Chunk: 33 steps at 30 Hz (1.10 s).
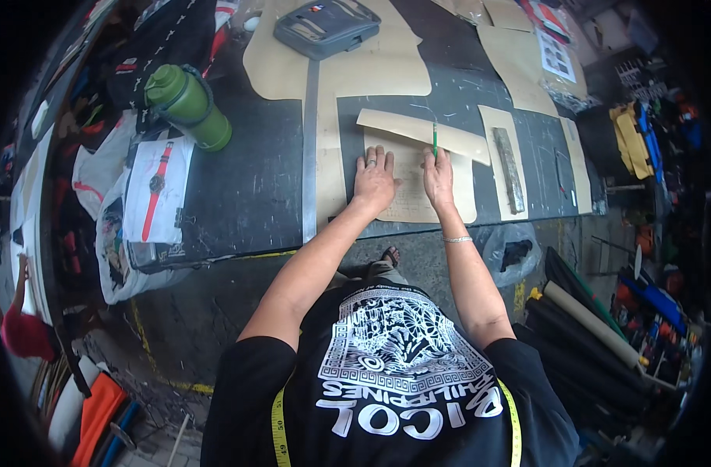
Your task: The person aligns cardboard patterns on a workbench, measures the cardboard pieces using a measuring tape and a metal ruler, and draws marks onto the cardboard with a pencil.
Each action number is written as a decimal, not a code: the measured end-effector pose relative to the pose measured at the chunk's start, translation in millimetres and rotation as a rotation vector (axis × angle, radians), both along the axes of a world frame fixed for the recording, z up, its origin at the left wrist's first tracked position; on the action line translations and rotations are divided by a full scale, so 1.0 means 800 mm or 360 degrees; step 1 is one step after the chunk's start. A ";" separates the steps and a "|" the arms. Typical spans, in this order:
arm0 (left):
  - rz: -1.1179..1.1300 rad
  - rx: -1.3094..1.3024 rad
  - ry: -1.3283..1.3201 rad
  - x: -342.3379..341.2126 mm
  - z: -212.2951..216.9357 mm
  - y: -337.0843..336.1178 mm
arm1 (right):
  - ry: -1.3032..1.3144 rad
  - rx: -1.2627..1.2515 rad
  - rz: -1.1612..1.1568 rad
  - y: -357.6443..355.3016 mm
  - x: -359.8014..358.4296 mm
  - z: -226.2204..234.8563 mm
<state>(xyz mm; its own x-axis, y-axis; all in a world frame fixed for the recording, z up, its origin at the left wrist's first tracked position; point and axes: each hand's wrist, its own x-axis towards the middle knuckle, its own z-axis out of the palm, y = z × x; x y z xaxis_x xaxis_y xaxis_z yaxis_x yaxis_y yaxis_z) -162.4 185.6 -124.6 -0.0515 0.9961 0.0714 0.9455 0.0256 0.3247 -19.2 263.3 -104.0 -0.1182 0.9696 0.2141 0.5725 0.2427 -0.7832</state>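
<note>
It's a cluttered workshop, with a dark desk. The left hand has its fingers spread flat, gripping nothing, on a brown sheet at the near edge; that looks light, bendy and easily creased, best lifted by its edges. Further right, the right hand's fingers close around a green pencil, probably light and stiff, best pinched low.

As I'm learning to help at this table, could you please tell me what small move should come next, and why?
Perhaps bring the green pencil to the brown sheet: the right hand holds it, and the left hand lies on that sheet, seemingly steadying it.
</note>
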 end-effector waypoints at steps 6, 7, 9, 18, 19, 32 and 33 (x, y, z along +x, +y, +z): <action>-0.0070 -0.0230 0.0100 -0.016 0.002 0.033 | -0.0151 -0.0007 0.0046 -0.009 0.014 -0.018; -0.0020 -0.0128 0.0157 -0.017 -0.001 0.032 | -0.0050 -0.0163 0.0066 -0.008 0.010 -0.016; -0.0096 -0.0268 0.0178 -0.005 -0.002 0.043 | 0.0018 -0.0413 -0.0047 0.004 0.023 -0.016; 0.0090 -0.0269 0.0057 0.016 0.014 0.053 | -0.0034 0.0360 0.0271 0.085 0.029 -0.044; 0.0168 -0.0282 0.0054 0.002 0.001 0.043 | 0.0135 -0.0162 0.0349 0.068 -0.002 -0.010; 0.0316 -0.0117 -0.0028 0.010 0.013 0.030 | -0.0759 -0.0035 0.0617 0.129 -0.044 -0.021; 0.0297 -0.0126 -0.0026 0.010 0.018 0.029 | -0.0754 -0.0044 0.0586 0.132 -0.045 -0.023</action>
<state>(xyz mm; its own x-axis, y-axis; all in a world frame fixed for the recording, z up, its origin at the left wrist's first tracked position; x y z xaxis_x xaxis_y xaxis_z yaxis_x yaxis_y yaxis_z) -154.7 208.7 -110.2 -0.2365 0.9716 -0.0092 0.9165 0.2262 0.3299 -55.3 369.1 -122.4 -0.5236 0.8514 0.0311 0.7432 0.4743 -0.4719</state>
